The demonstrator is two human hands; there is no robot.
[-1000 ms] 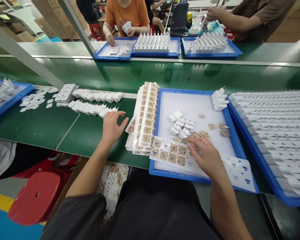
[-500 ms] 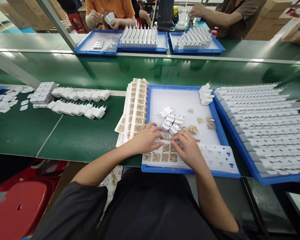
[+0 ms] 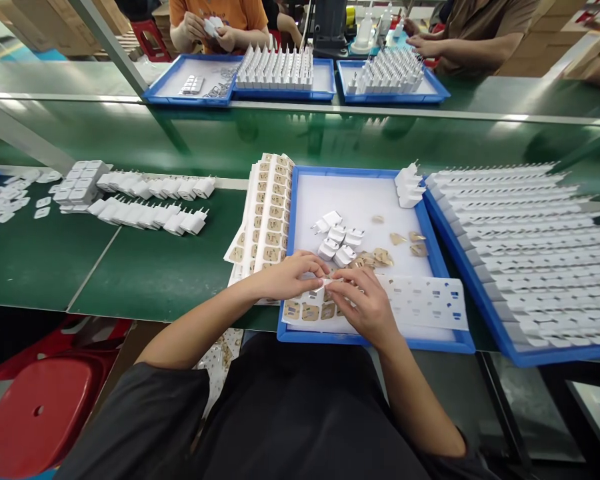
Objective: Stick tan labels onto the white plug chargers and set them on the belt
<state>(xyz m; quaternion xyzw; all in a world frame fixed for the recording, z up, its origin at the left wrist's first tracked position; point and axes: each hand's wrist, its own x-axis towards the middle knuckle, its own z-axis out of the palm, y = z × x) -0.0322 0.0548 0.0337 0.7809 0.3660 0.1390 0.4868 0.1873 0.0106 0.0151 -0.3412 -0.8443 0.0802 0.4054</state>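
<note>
My left hand point(image 3: 287, 277) and my right hand point(image 3: 363, 300) meet over the near edge of a blue tray point(image 3: 300, 177). Together they pinch a small white piece point(image 3: 318, 291) above a label sheet point(image 3: 415, 300) that lies across the tray's front. Whether the piece is a charger or a peeled label is unclear. A small heap of white charger plugs point(image 3: 337, 241) lies just beyond my fingers, with several loose tan labels point(image 3: 405, 241) to its right. A stack of tan label sheets point(image 3: 267, 213) leans on the tray's left side.
Rows of white chargers point(image 3: 150, 200) lie on the green bench at left. A large blue tray of white parts point(image 3: 525, 240) sits at right. Across the belt, other people work over blue trays point(image 3: 280, 73) of upright chargers. A red stool point(image 3: 40, 413) stands lower left.
My left hand came from the bench at left to the tray and joined my right hand. Both now pinch a small white piece lifted slightly off the label sheet.
</note>
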